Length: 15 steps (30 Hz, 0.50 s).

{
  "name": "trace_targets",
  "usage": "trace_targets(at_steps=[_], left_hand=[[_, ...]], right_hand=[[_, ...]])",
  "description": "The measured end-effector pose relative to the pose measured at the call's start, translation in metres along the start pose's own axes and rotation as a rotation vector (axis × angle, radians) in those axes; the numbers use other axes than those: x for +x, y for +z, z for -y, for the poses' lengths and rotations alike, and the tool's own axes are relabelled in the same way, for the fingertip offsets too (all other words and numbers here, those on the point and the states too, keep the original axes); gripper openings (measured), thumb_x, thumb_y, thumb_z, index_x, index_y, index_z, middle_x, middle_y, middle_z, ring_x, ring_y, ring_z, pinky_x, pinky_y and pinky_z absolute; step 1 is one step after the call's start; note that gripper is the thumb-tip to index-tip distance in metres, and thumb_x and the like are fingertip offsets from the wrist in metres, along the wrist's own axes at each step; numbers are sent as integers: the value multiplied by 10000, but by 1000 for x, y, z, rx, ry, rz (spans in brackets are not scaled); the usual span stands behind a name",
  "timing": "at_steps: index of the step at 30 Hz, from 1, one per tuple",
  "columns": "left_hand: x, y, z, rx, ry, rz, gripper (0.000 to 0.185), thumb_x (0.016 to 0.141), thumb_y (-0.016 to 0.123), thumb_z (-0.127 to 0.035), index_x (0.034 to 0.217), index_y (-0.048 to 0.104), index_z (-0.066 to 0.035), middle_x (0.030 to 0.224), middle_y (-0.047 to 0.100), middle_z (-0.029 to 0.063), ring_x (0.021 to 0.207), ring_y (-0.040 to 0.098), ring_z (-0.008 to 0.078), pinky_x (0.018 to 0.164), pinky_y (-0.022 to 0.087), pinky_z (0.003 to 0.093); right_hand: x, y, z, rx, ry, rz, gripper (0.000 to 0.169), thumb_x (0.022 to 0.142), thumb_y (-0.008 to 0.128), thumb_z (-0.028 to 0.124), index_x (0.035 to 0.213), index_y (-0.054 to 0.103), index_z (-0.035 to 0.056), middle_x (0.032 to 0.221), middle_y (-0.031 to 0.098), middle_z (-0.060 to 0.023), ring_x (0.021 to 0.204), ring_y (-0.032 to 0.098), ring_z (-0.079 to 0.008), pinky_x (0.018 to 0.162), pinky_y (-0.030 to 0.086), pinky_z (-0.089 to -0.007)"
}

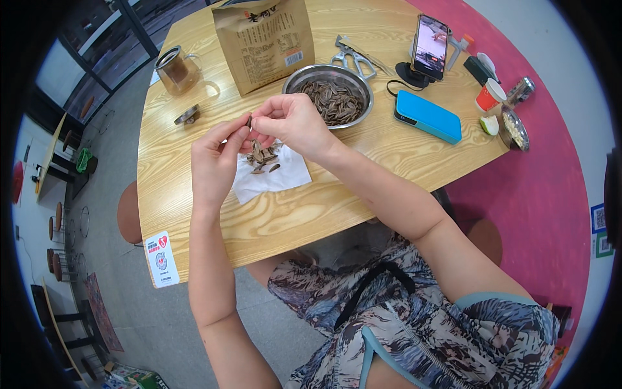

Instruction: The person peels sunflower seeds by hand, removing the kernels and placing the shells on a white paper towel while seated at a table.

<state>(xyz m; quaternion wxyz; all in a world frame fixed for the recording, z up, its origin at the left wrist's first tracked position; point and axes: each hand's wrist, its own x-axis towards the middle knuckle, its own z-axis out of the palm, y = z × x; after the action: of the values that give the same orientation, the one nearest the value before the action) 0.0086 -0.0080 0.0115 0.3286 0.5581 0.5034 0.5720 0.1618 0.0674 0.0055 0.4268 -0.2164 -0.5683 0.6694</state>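
Observation:
Between the fingertips of my left hand point(216, 158) and my right hand point(294, 121) is a dark sunflower seed point(249, 121), pinched by both above the table. Below them, a white paper napkin point(286, 180) lies on the wood with a small heap of seed shells point(262, 154) on it. Just beyond my right hand stands a steel bowl point(368, 104) holding many striped sunflower seeds point(335, 102). A brown paper bag point(265, 46) bearing writing stands upright behind the bowl. My right fingers partly hide one another, and both wrists hover over the near side of the table.
A glass pitcher point(179, 73) with dark liquid and a loose lid point(187, 114) stand left. Kitchen scissors point(354, 61), a phone on a stand point(430, 46), a blue power bank point(427, 116), a paper cup point(490, 95) and a small bowl of pale pieces point(515, 129) are right.

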Motion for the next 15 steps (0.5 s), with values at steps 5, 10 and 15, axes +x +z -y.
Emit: trace_targets(at_steps=[5,10,15], left_hand=[[0,1,0,5,1,12,229,920,605,7,1135,683,16,939,689,87,745,629,100,684,550,237],[0,3,-1,28,27,-3,232,914,611,12,1136,676,31,950,693,101,784,651,113,706,565,241],[-1,1,-5,170,79,-1,233,905,622,18,1131,670,44,953,703,119,811,676,141,740,574,252]], right_hand=[[-2,2,-2,-30,-25,-39,137,834,662,77,868,625,-51,735,673,-84,604,630,-95,544,526,-221],[-2,4,-1,-40,-21,-37,136,843,651,87,857,629,-47,740,676,-81,608,630,-89,536,514,-218],[-5,3,4,-107,12,24,154,891,644,127,898,652,-27,762,660,-40,647,595,-63,564,495,-199]])
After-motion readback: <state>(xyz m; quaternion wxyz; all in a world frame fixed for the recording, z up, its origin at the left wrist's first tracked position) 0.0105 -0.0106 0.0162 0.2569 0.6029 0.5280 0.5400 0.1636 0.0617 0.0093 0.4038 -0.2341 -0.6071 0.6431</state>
